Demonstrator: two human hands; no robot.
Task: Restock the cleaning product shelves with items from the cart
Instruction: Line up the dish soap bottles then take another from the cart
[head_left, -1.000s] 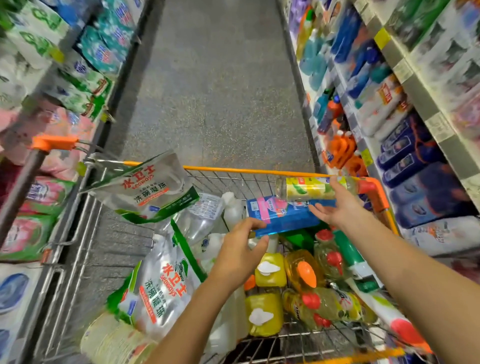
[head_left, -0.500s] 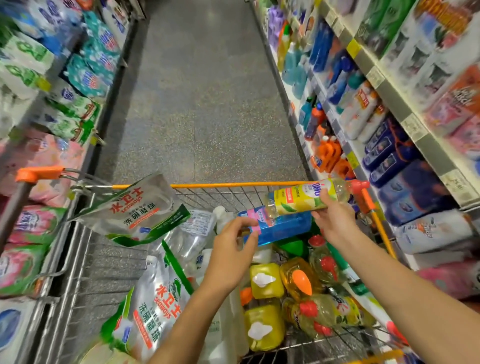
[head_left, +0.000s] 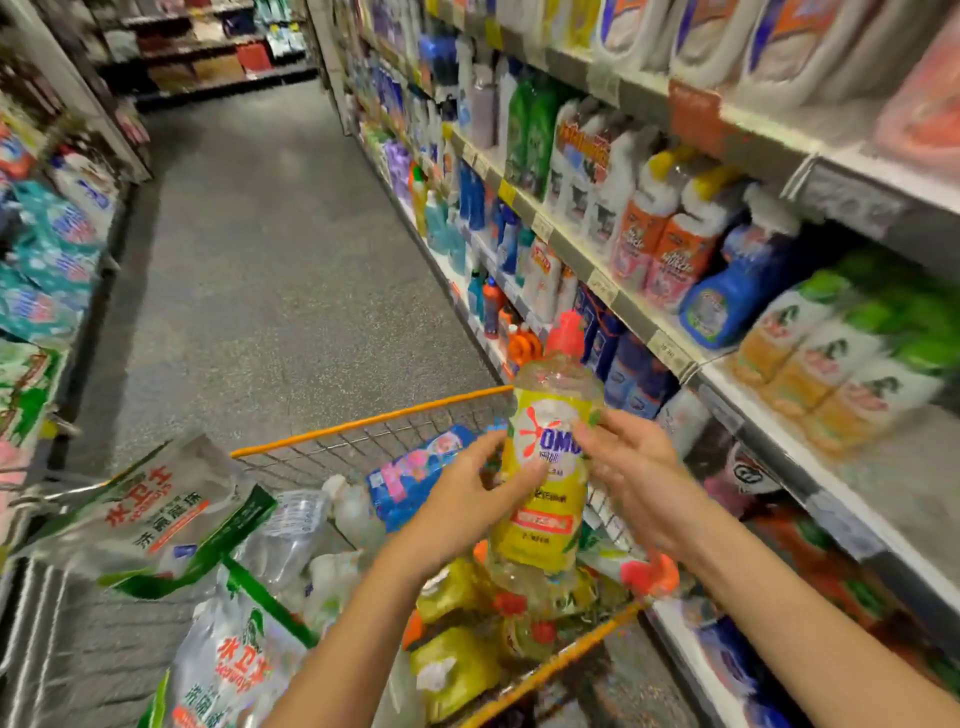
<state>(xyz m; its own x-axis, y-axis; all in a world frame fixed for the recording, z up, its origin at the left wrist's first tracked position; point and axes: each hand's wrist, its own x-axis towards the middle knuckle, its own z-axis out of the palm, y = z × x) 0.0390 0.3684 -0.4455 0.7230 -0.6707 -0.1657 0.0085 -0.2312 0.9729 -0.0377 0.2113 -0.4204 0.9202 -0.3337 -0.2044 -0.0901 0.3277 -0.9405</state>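
Observation:
A yellow OMO detergent bottle (head_left: 545, 467) with a red cap stands upright above the cart, held from both sides. My left hand (head_left: 467, 499) wraps its left side and my right hand (head_left: 631, 470) grips its right side. Below is the orange-rimmed wire cart (head_left: 363, 423), which holds a blue pack (head_left: 410, 475), yellow bottles (head_left: 452, 670), clear bottles and green-white refill pouches (head_left: 156, 514). The cleaning product shelves (head_left: 649, 322) run along the right, filled with bottles.
Shelves of soft packs (head_left: 47, 249) line the left side of the aisle. Grey speckled floor (head_left: 270, 270) stretches ahead to far shelving. A partly bare shelf board (head_left: 893, 483) lies at the right, beside orange-and-green bottles (head_left: 831, 358).
The yellow bottle has gone from lying sideways in my right hand to upright and higher. My left hand has left the blue pack and taken the bottle too. The view has tilted up towards the shelves.

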